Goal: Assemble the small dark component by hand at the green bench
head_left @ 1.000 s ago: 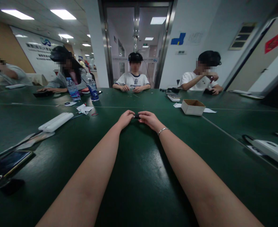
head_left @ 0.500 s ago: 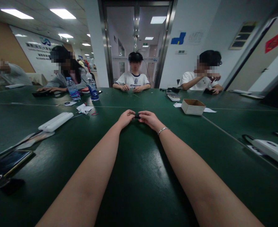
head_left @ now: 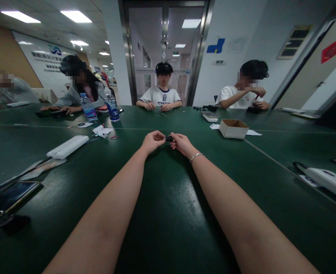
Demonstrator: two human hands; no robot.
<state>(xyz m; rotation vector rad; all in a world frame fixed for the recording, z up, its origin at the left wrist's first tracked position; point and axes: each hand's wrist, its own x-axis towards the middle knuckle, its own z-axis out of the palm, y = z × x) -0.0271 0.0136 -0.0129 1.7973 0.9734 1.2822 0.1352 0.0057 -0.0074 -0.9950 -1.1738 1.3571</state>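
Between my two hands is a small black object point(head_left: 169, 139), too small to name, with a lighter tip at its left end. My left hand point(head_left: 153, 140) pinches that left end between thumb and fingertips. The fingers of my right hand point(head_left: 181, 143) close round the right end, hiding part of it. Both arms stretch forward over the dark green table point(head_left: 168, 198). A silver bracelet point(head_left: 196, 156) circles my right wrist.
Left lie a white power bank point(head_left: 67, 147), a phone point(head_left: 13, 198) and crumpled paper point(head_left: 102, 131); two water bottles point(head_left: 112, 106) stand beyond. An open box point(head_left: 233, 129) is at right, near a white device point(head_left: 330, 182). Several people sit around the table.
The black object has turned slightly in my fingers and shows more. My right fingers have shifted back along it. Across the table at right, a person's hands have moved a little.
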